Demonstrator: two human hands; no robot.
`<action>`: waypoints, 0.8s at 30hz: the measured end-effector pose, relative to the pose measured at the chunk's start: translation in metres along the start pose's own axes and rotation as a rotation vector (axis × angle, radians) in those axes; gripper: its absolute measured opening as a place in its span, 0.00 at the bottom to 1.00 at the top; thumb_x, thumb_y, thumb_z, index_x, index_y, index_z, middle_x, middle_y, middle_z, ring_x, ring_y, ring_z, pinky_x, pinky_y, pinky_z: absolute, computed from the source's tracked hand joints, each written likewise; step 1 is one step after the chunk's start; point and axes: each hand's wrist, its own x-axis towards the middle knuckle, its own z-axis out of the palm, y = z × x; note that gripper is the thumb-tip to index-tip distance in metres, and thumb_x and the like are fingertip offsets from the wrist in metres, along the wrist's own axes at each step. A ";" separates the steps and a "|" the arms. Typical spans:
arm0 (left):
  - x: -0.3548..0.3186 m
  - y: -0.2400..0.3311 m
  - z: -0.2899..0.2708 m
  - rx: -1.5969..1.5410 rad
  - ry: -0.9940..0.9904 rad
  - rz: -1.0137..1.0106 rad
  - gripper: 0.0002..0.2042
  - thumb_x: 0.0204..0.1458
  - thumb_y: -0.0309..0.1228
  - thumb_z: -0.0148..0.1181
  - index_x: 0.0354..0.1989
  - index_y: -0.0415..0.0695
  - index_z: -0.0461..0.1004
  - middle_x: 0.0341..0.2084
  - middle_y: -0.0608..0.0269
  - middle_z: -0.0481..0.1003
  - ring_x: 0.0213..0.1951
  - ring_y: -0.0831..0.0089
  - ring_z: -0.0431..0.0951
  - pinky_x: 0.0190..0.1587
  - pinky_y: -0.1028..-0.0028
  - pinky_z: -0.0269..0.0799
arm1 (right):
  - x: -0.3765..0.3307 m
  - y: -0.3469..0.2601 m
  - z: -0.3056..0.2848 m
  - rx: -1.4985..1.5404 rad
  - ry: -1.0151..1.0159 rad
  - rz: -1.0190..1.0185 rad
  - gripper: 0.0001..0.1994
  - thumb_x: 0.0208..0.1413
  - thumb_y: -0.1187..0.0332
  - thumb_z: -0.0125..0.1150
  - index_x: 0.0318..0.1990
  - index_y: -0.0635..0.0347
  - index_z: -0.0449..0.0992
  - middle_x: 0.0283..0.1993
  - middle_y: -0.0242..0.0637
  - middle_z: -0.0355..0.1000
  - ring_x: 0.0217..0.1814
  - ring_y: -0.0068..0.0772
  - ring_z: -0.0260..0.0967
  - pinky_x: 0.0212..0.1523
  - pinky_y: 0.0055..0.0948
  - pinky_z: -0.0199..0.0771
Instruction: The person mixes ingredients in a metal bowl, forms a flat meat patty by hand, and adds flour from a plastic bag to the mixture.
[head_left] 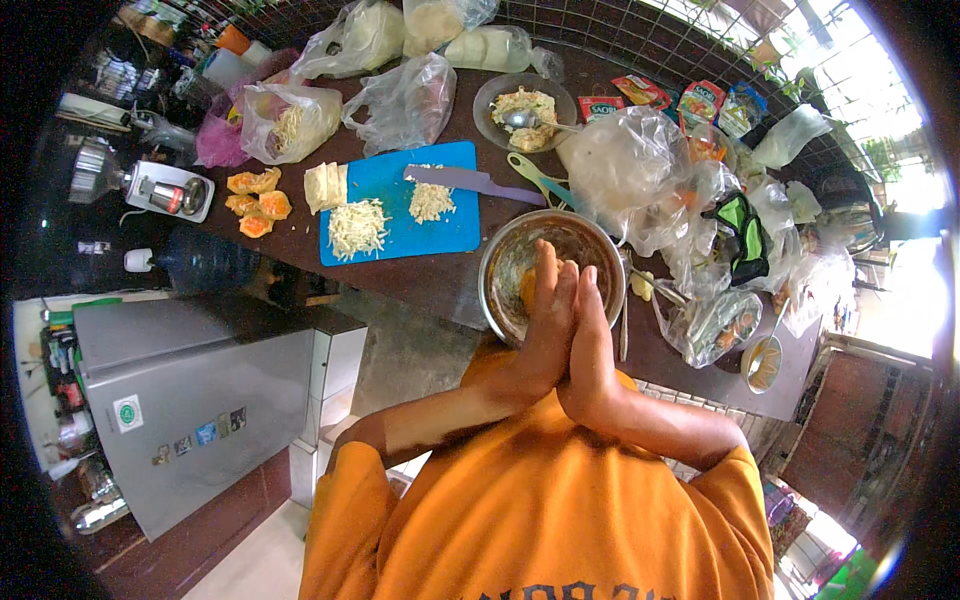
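My left hand (545, 345) and my right hand (592, 350) are pressed palm to palm above a round metal bowl (487, 262), fingers straight and pointing away from me. Whatever lies between the palms is hidden. An orange-brown mixture shows inside the bowl, and its inner wall is smeared. To the left of the bowl is a blue cutting board (400, 240) bearing a pile of pale shreds (358, 229), a heap of chopped pale bits (432, 203) and a purple knife (480, 184). A pale block (325, 187) sits at the board's left edge.
Several orange-filled pieces (258, 205) lie left of the board, near a kitchen scale (170, 192). Behind are plastic bags (405, 100) and a plate (485, 115) of food with a spoon. More bags (630, 165) crowd the right, with a small bowl (762, 365). A grey fridge (200, 370) stands left.
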 end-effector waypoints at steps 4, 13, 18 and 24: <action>-0.018 0.021 0.026 -0.116 -0.027 -0.076 0.34 0.76 0.44 0.34 0.79 0.35 0.33 0.80 0.49 0.34 0.81 0.61 0.30 0.79 0.67 0.27 | 0.043 0.027 -0.050 -0.009 0.004 -0.217 0.38 0.75 0.41 0.34 0.79 0.64 0.49 0.82 0.37 0.49 0.84 0.36 0.42 0.82 0.30 0.38; 0.022 -0.040 -0.008 -0.049 0.068 -0.086 0.33 0.75 0.45 0.32 0.78 0.32 0.41 0.80 0.45 0.41 0.81 0.59 0.36 0.80 0.66 0.30 | -0.008 0.011 -0.003 -0.069 -0.027 -0.057 0.40 0.76 0.40 0.31 0.80 0.64 0.39 0.85 0.39 0.36 0.87 0.33 0.28 0.83 0.30 0.26; -0.016 0.034 0.016 -0.262 0.047 -0.018 0.34 0.74 0.50 0.35 0.79 0.37 0.43 0.79 0.51 0.46 0.80 0.62 0.40 0.79 0.64 0.33 | 0.021 -0.013 0.001 -0.028 0.038 0.008 0.44 0.71 0.32 0.29 0.81 0.57 0.42 0.86 0.39 0.36 0.87 0.38 0.31 0.83 0.36 0.29; 0.018 0.001 0.001 -0.334 0.020 -0.202 0.34 0.74 0.48 0.36 0.80 0.38 0.40 0.80 0.53 0.42 0.80 0.63 0.37 0.79 0.66 0.32 | -0.009 0.010 -0.010 -0.021 0.003 -0.055 0.37 0.76 0.42 0.30 0.80 0.61 0.46 0.83 0.37 0.45 0.85 0.35 0.38 0.82 0.32 0.35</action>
